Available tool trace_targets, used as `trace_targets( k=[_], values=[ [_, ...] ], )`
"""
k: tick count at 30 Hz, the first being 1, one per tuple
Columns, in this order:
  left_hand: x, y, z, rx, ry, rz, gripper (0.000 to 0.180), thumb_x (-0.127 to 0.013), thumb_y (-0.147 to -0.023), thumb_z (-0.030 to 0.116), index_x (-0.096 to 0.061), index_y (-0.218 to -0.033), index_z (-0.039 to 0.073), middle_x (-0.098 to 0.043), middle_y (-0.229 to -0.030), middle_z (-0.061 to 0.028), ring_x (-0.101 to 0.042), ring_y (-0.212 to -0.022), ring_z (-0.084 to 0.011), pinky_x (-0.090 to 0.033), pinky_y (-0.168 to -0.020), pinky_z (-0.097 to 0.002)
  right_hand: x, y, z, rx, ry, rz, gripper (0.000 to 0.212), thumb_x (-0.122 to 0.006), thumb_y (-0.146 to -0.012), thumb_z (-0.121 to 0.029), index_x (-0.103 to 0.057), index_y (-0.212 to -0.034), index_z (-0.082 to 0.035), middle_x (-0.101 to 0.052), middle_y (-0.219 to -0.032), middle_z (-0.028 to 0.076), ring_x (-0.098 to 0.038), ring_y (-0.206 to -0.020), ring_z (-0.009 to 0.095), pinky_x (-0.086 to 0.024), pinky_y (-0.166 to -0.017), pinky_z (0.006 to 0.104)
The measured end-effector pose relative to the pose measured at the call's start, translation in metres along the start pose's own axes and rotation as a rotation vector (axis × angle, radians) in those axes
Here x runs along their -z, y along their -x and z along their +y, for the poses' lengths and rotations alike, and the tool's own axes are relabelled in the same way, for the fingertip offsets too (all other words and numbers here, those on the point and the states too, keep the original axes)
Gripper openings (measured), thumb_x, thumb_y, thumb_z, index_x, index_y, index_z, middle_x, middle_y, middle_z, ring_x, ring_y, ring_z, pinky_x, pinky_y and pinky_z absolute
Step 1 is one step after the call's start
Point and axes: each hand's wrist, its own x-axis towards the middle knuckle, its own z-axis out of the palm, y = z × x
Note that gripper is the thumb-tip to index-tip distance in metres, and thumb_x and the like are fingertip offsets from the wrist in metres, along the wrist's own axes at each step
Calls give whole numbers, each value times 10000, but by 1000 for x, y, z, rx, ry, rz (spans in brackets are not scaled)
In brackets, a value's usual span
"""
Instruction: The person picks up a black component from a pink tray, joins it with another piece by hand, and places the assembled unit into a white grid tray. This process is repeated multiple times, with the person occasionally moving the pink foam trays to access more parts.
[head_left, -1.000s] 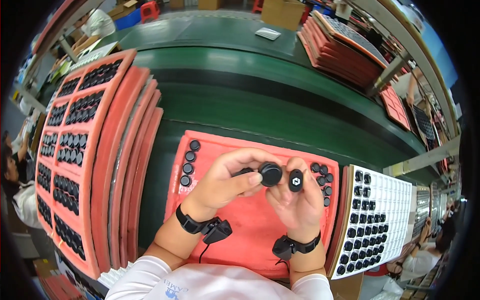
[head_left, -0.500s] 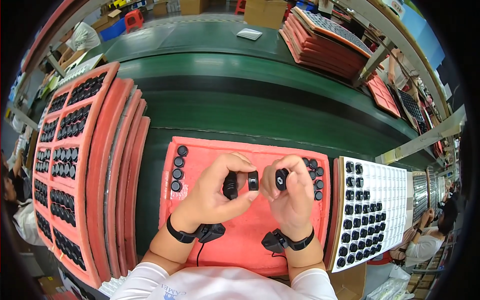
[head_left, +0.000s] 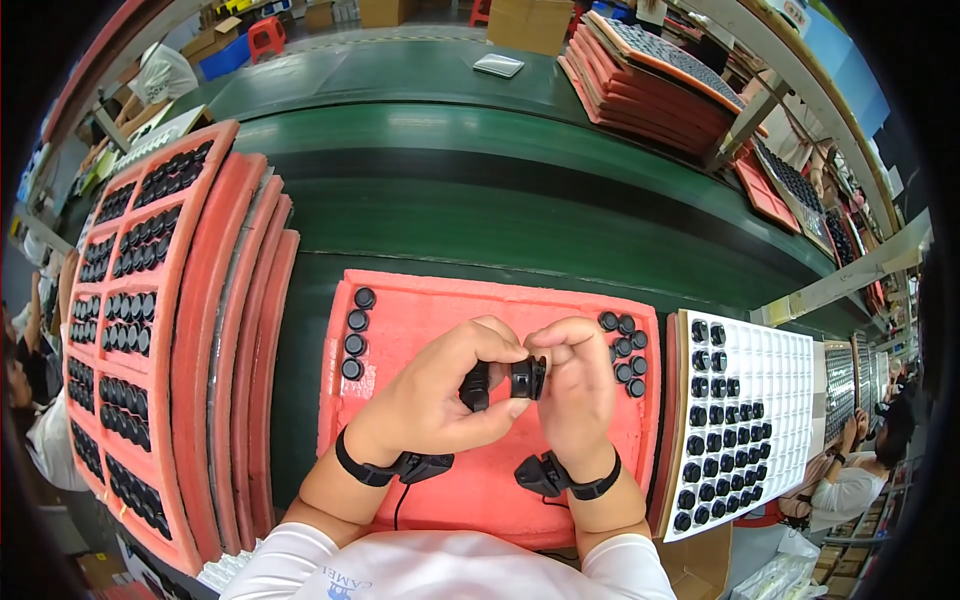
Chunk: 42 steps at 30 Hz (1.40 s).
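Left hand point(head_left: 440, 388): thumb and forefinger pinch a short black cylindrical piece point(head_left: 523, 379) by its rim; a second black ribbed cylinder point(head_left: 474, 388) sits in the curl of the same hand. Right hand point(head_left: 579, 388): fingers bent, right up against a thin black flat-faced piece point(head_left: 541, 378) that meets the cylindrical piece's right end; we can't tell whether it grips or just presses. All three are over the middle of a pink foam tray point(head_left: 460, 490), well clear of its rims.

Risks, as we judge them: the pinch is fingertip-only, so a sideways push from the right could tip or pop the cylindrical piece out. The ribbed cylinder could slip if the left hand opens to regrip. Facing parts could meet crooked, since fingers hide much of the contact. The thin black cable point(head_left: 401, 505) below the left wrist could snag if that arm sweeps across.

Edges and room: a column of four round black caps point(head_left: 355, 344) lines the tray's left side, a cluster of similar black caps point(head_left: 624, 346) its right, so we'd watch sideways elbow or knuckle swings. A white gridded plastic tray point(head_left: 790, 400) lies just beyond the right edge; a tall stack of pink foam sheets point(head_left: 262, 340) walls off the left. Freest room: forward, over the green counter point(head_left: 430, 215).
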Motion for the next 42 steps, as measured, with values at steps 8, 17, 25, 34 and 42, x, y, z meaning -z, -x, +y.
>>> trace_targets(
  k=[8, 17, 25, 34, 42],
  values=[
    [-2, 1, 0, -5, -6, -17, 392, -637, -725, -25, -442, -1060, 38, -515, -898, -114, -507, -717, -143, -418, -616, -264, 0, 0, -4, 12, 31, 4, 232, -348, -976, -217, -444, -1039, -15, -481, -730, 9, -397, -616, 53, -328, -557, 198],
    [-4, 0, 1, -41, -43, -14, 401, -643, -721, -25, -444, -1062, 42, -518, -896, -110, -511, -723, -152, -423, -621, -273, 5, 2, 0, -8, 10, 7, 252, -358, -975, -249, -441, -1040, -20, -453, -695, 6, -379, -601, 56, -315, -543, 203],
    [-5, 0, 1, -45, -59, -42, 410, -648, -733, -15, -434, -1077, 46, -516, -886, -106, -511, -728, -153, -424, -615, -275, 9, 0, 0, 41, 21, 5, 224, -395, -964, -219, -413, -1057, -15, -457, -702, 17, -390, -608, 67, -325, -550, 203],
    [-2, 3, -4, -45, 20, -28, 405, -654, -745, 11, -423, -1078, 36, -509, -897, -120, -518, -759, -158, -434, -631, -281, 16, 0, -2, 38, -139, -42, 293, -505, -926, -240, -410, -1080, -9, -467, -802, 33, -429, -687, 86, -364, -622, 195],
    [-2, 3, -1, -59, -13, 57, 389, -660, -762, 41, -422, -1070, 30, -505, -901, -132, -514, -751, -156, -431, -641, -278, 13, -2, -3, 39, 147, -96, 367, -613, -858, -215, -445, -1105, -2, -468, -816, 29, -423, -693, 92, -368, -642, 221]
  ],
)
